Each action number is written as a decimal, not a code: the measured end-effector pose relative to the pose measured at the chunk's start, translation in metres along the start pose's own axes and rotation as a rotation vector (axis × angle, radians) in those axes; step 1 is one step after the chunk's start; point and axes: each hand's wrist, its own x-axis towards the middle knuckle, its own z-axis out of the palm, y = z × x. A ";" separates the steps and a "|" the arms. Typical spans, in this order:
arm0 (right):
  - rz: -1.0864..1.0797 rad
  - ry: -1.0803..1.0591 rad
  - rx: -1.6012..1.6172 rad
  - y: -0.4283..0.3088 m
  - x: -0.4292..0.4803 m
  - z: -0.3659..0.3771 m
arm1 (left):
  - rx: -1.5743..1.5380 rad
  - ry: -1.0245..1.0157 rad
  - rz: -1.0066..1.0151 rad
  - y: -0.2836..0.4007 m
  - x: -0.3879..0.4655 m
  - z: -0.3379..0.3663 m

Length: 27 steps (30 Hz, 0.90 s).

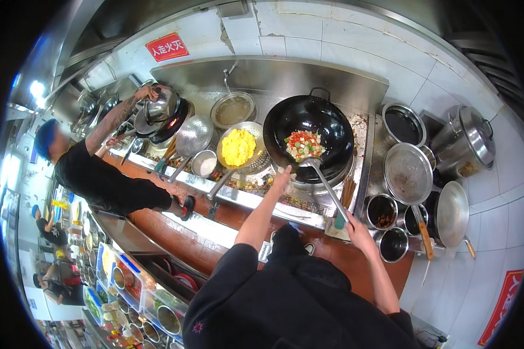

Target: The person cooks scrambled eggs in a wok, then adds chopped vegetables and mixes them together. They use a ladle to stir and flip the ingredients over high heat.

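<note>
A black wok [332,122] stands on the burner before me. In it lies a heap of chopped red and green pieces mixed with pale ones [305,145]. My left hand [283,179] grips the wok's near edge, with a pale cloth partly showing beside the fingers. The handle of a long metal ladle [332,192] is in my right hand [359,231]; the ladle's head rests in the wok at the near side of the heap. Left of the wok, a perforated strainer [256,162] holds yellow cooked egg [238,147].
A metal bowl of white powder or liquid [204,163] and another strainer [194,135] sit further left. A co-worker [109,179] handles pans there. Pots of dark liquid [394,245], a wooden-handled pan [408,172] and a lidded stockpot [463,139] crowd the right. Behind-left are ingredient tubs [126,279].
</note>
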 end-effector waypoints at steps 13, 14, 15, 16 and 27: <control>-0.065 0.029 0.039 -0.023 0.067 0.023 | -0.851 -0.226 -0.328 -0.074 -0.109 -0.078; 0.055 -0.015 0.018 -0.021 0.058 0.010 | -0.863 -0.243 -0.275 -0.072 -0.110 -0.079; 0.200 -0.039 -0.093 -0.021 0.053 -0.003 | -0.864 -0.218 -0.230 -0.069 -0.109 -0.080; 0.151 0.025 -0.127 -0.027 0.060 -0.006 | -0.765 -0.248 -0.181 -0.063 -0.101 -0.075; 0.252 -0.059 0.561 -0.100 0.080 0.057 | -0.661 -0.184 -0.258 -0.003 0.005 0.023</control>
